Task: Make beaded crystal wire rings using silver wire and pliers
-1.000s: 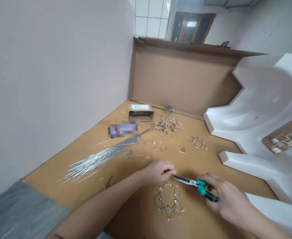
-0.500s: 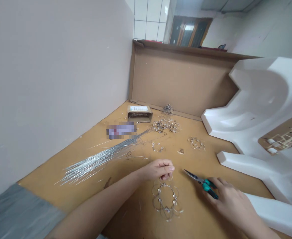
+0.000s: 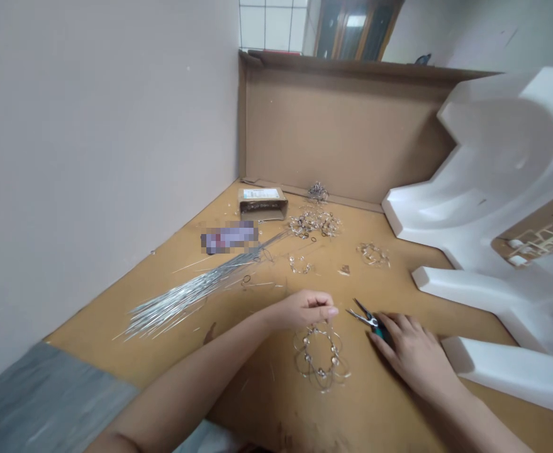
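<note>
My left hand (image 3: 311, 307) is closed, thumb against the fingers, at the top edge of a beaded wire ring (image 3: 321, 372). The ring hangs below the hand, with clear beads around it and thin wire loops spreading outward. To the right, my right hand (image 3: 411, 352) lies over the green and black handles of long-nose pliers (image 3: 374, 323). Their jaws are spread apart and point toward my left hand, clear of the ring. The palm hides most of the handles.
A sheaf of straight wires (image 3: 191, 289) lies at left. Behind are a small cardboard box (image 3: 263, 204), a pile of wire rings (image 3: 314, 223), one more ring (image 3: 373, 254) and a bead strand (image 3: 299, 264). White foam packing (image 3: 469, 286) borders the right; a cardboard panel (image 3: 342, 132) stands at the back.
The pliers' jaws have gone from closed to spread, and my right hand sits further over the handles. The ring has shifted slightly up and right with my left hand. The view has tilted down a little.
</note>
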`<state>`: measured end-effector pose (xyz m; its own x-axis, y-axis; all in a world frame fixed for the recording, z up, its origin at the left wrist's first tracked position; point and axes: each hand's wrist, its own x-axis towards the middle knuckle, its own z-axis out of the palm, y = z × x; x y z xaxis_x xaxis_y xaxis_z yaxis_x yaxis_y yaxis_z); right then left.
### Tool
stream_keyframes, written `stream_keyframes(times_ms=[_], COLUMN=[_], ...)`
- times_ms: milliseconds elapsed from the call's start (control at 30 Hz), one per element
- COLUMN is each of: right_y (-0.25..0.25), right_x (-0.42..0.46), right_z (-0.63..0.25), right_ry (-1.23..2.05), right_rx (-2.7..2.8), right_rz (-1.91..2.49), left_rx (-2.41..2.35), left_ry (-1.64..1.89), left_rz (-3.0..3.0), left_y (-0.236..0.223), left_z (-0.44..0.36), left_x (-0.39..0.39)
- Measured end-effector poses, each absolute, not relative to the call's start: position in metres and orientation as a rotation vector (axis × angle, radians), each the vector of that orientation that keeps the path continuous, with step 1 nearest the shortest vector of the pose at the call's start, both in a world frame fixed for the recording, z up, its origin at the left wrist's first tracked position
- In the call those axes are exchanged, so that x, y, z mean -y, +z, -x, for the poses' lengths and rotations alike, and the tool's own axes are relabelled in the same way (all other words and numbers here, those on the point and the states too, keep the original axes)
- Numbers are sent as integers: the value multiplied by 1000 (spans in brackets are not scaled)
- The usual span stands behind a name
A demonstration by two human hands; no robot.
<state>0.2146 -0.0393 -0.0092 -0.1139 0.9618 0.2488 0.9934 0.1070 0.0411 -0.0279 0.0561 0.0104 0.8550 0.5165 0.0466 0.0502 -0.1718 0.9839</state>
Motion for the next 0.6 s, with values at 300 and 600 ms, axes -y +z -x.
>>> stream_keyframes(times_ms=[300, 600], right_y=[47, 36], right_x=[14, 7], right_z=[-168, -160], right_ry=[1210, 1406], right_rx=[1768, 1491], right_rz=[1622, 1592], left_rx=[-385, -456], left_ry=[414, 502], left_rz=[-2079, -2327], left_y=[3, -3], left_z=[24, 22], left_x=[-53, -55])
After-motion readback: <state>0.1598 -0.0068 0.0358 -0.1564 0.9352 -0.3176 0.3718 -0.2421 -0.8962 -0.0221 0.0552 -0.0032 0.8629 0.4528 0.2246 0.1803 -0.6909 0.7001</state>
